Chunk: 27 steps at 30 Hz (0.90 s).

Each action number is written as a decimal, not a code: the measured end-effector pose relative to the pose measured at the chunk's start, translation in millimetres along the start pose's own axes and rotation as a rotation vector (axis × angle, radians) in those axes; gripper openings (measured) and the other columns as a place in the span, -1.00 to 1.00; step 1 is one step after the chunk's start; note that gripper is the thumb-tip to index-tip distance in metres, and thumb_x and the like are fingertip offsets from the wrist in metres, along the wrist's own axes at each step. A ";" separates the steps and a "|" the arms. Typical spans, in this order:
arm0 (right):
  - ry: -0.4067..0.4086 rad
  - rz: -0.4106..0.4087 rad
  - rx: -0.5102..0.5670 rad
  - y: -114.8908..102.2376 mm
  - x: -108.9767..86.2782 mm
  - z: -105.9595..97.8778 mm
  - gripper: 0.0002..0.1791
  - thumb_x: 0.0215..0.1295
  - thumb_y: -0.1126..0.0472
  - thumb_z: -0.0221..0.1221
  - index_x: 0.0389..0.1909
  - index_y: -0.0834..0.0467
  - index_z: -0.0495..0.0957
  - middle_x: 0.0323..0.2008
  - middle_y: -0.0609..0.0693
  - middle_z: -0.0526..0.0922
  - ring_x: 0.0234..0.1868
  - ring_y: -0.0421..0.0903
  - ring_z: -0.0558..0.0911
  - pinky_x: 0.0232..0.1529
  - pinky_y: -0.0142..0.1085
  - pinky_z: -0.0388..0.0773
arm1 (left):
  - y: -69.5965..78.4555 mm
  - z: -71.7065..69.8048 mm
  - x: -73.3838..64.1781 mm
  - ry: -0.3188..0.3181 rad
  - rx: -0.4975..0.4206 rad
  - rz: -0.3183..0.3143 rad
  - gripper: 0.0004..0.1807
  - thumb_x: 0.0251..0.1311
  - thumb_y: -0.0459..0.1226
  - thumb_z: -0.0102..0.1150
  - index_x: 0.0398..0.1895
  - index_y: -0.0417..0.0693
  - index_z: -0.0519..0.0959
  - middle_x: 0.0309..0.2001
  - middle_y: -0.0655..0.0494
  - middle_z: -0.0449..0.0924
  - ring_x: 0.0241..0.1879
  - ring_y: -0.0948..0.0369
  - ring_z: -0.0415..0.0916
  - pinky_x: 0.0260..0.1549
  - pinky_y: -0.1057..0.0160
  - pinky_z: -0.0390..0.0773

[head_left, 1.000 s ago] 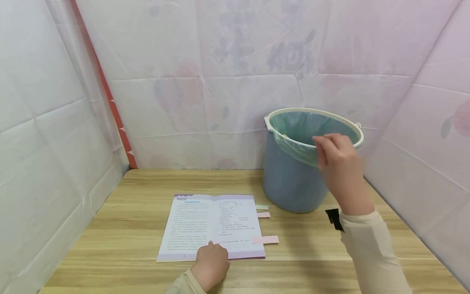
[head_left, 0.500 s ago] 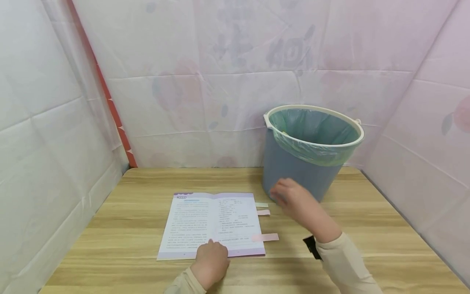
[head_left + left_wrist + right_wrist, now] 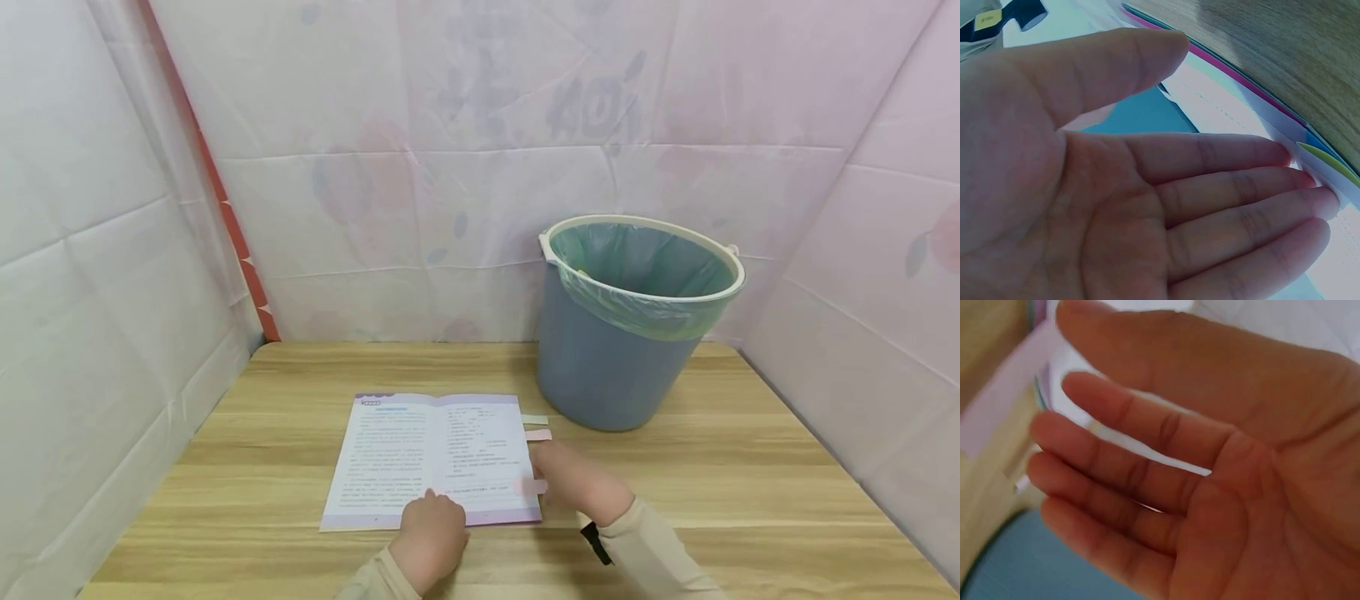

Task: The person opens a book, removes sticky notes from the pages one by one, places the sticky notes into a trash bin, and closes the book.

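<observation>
An open booklet [image 3: 480,458] with printed pages lies on the wooden table. Three paper strips stick out past its right edge: a pale green strip [image 3: 535,420], a pink strip [image 3: 538,434] and a lower pink strip [image 3: 538,487]. My left hand [image 3: 432,537] rests at the booklet's bottom edge, and the left wrist view shows its fingers straight. Beside the right edge, between the two pink strips, is my right hand [image 3: 583,482]. In the right wrist view its fingers [image 3: 1141,434] are loosely bent, thumb apart from them, with a pink strip [image 3: 1007,394] just beyond the tips.
A blue-grey bin [image 3: 600,375] stands at the table's back right, with a green plastic bag [image 3: 667,321] folded over its white rim. Pale cloth walls [image 3: 480,208] enclose the table [image 3: 300,375] at the back and both sides.
My right hand has come down from over the bin's front rim, moving left and toward me to the booklet's right edge. The left hand has stayed in place.
</observation>
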State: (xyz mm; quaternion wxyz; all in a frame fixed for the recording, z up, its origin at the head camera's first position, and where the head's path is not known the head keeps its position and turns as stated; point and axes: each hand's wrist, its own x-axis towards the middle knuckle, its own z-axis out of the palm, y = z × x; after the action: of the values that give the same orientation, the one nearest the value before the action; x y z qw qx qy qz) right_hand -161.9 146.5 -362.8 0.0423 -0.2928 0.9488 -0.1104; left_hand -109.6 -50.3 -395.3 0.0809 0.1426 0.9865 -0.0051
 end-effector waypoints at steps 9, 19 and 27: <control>0.062 -0.098 -0.102 3.5 6.3 17.9 -0.62 -0.25 0.61 0.26 -0.62 0.15 0.31 -0.65 -0.07 0.33 -0.58 -0.17 0.29 -0.55 -0.36 0.29 | -2.0 1.0 -1.0 -0.007 -0.016 0.011 -0.58 0.14 -0.03 0.25 -0.22 -0.25 0.68 -0.11 -0.18 0.65 0.00 -0.08 0.57 -0.16 -0.01 0.63; 0.056 -0.097 -0.157 3.6 7.0 20.1 -0.63 -0.26 0.60 0.28 -0.65 0.15 0.33 -0.63 -0.07 0.34 -0.54 -0.11 0.36 -0.48 -0.31 0.35 | -1.9 1.5 -1.5 0.031 0.005 0.031 -0.58 0.13 -0.02 0.27 -0.28 -0.26 0.68 -0.17 -0.16 0.67 -0.06 -0.06 0.60 -0.25 0.02 0.64; 0.057 -0.117 -0.184 3.3 7.5 21.2 -0.69 -0.17 0.53 0.29 -0.68 0.16 0.37 -0.65 -0.04 0.40 -0.56 -0.11 0.39 -0.49 -0.32 0.36 | -2.9 0.8 -2.1 0.033 0.006 0.039 -0.59 0.12 -0.02 0.27 -0.30 -0.25 0.69 -0.17 -0.19 0.67 -0.07 -0.08 0.61 -0.26 0.01 0.65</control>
State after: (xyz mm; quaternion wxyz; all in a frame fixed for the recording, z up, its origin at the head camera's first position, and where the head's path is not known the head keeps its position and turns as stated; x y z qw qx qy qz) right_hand -166.9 141.0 -384.3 -0.0182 -0.3473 0.9370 -0.0335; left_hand -108.3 -53.7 -395.8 0.0643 0.1623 0.9846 -0.0039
